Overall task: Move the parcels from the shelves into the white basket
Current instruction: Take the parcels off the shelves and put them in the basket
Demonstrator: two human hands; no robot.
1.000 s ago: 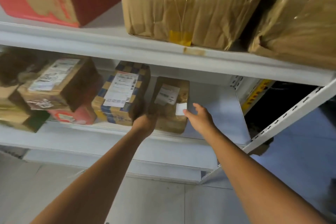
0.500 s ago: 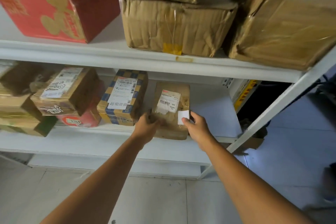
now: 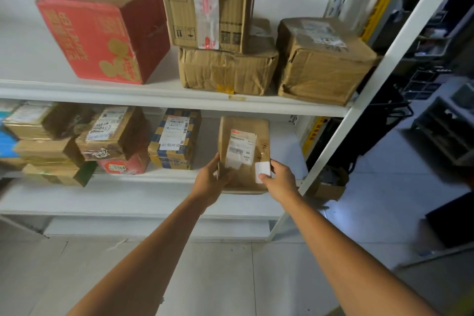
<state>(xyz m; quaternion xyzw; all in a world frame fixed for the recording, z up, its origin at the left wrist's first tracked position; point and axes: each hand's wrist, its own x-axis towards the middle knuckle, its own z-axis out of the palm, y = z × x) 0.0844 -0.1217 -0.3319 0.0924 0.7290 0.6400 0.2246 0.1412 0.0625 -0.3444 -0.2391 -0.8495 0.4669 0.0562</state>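
A brown cardboard parcel (image 3: 243, 141) with a white shipping label sticks out past the front edge of the lower white shelf (image 3: 143, 174). My left hand (image 3: 213, 182) grips its left near corner. My right hand (image 3: 278, 179) grips its right near corner, thumb on a small white sticker. More parcels sit on that shelf: a blue-checked box (image 3: 174, 138), a taped brown box (image 3: 112, 131) over a red one (image 3: 123, 165). The white basket is not in view.
The upper shelf (image 3: 154, 95) carries a red box (image 3: 102, 31), a small taped box (image 3: 207, 7) stacked on a wrinkled brown one (image 3: 225, 72), and a large brown parcel (image 3: 320, 64). A white upright post (image 3: 359, 110) stands right of my hands. Dark racks stand at far right.
Both hands have closed on the brown parcel and drawn it forward over the shelf edge. The camera has pulled back and tilted up, showing more of the upper shelf.
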